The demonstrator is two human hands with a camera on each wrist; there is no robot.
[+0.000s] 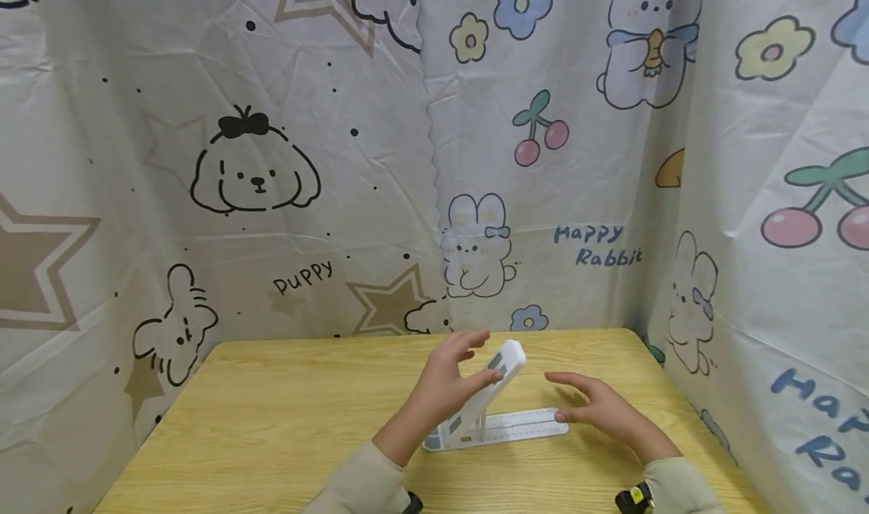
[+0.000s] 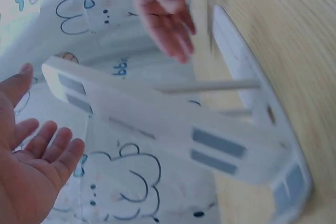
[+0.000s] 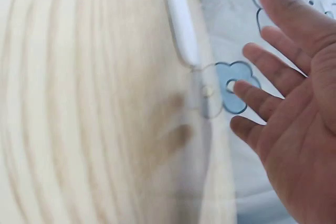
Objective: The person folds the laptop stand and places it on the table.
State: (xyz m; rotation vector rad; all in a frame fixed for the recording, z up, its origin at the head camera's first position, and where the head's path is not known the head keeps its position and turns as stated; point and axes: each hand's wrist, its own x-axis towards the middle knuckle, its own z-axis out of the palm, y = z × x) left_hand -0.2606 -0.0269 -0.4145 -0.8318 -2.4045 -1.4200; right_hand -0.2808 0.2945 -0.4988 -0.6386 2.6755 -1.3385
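A white folding stand (image 1: 465, 416) with grey pads stands unfolded on the table, its flat base (image 1: 523, 426) pointing right and its upper panel tilted up to the right on thin struts. My left hand (image 1: 444, 378) is beside the raised panel, fingers apart and loosely bent; in the left wrist view a gap shows between the hand (image 2: 31, 166) and the panel (image 2: 152, 114). Near the right end of the base is my right hand (image 1: 600, 404), palm turned inward, fingers spread. The right wrist view shows that hand (image 3: 294, 93) holding nothing, apart from the base's white end (image 3: 181, 24).
The light wooden table (image 1: 285, 408) runs back to a hanging cloth (image 1: 380, 159) printed with cartoon animals, stars and flowers. Cloth also hangs along the right side (image 1: 767, 295). A dark band with a yellow mark (image 1: 636, 497) is on the right wrist.
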